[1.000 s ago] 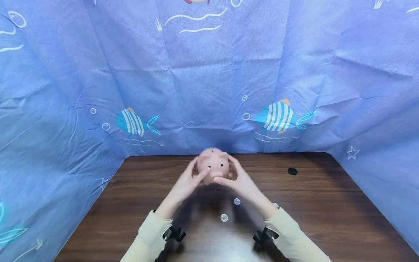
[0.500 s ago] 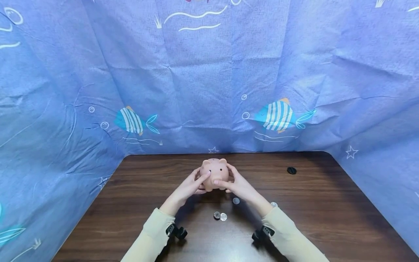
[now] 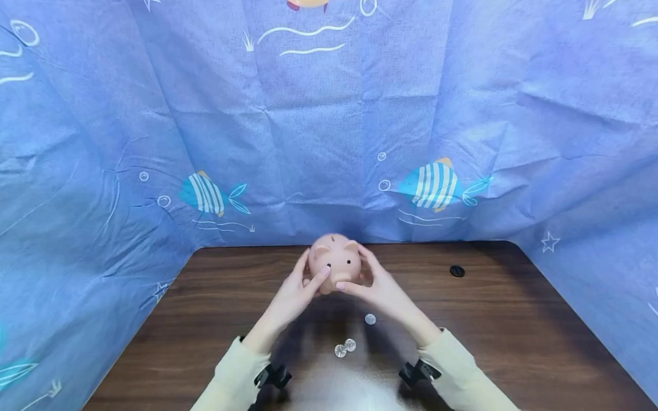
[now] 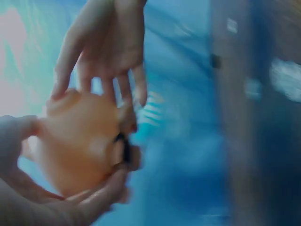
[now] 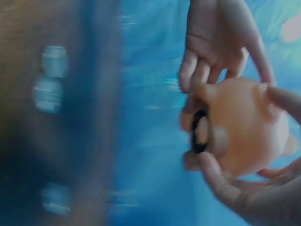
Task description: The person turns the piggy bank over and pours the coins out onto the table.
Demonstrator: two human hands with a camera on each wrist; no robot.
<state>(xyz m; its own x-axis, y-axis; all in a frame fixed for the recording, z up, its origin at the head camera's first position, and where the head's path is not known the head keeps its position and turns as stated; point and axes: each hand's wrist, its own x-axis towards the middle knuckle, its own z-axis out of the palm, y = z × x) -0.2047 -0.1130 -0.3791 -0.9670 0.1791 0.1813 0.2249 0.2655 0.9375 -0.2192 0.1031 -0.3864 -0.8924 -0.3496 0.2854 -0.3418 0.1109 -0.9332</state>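
Head view shows a person at a dark wooden table (image 3: pixel 514 342), both hands raised and wrapped round a small pink piggy bank (image 3: pixel 335 261) that is lifted clear of the tabletop, snout facing back toward the person. The left hand (image 3: pixel 293 297) cups the pig's left flank, fingers curled up the side with the index tip near the eye; the right hand (image 3: pixel 377 288) mirrors it on the other flank, fingers clamped round the body. Holding it from both sides like that looks to me like a way of keeping a round, smooth thing steady while it is off the table. From the left wrist camera, which is badly blurred, the bank (image 4: pixel 82 141) shows its underside with a dark round opening, the two hands' fingers spread apart over the body rather than bunched; the right wrist picture gives the same pig (image 5: pixel 240 127) with the same dark ring below. Directly under the lifted bank lie coins: a pair touching each other (image 3: pixel 345 347) near the person, and a single coin (image 3: pixel 370 319) a little farther in, just below the right wrist. Well off to the right sits a small black disc (image 3: pixel 457 271), apart from everything else; I judge it may be the plug for that opening. Blue fish-print cloth (image 3: pixel 329 142) curtains the table all round.
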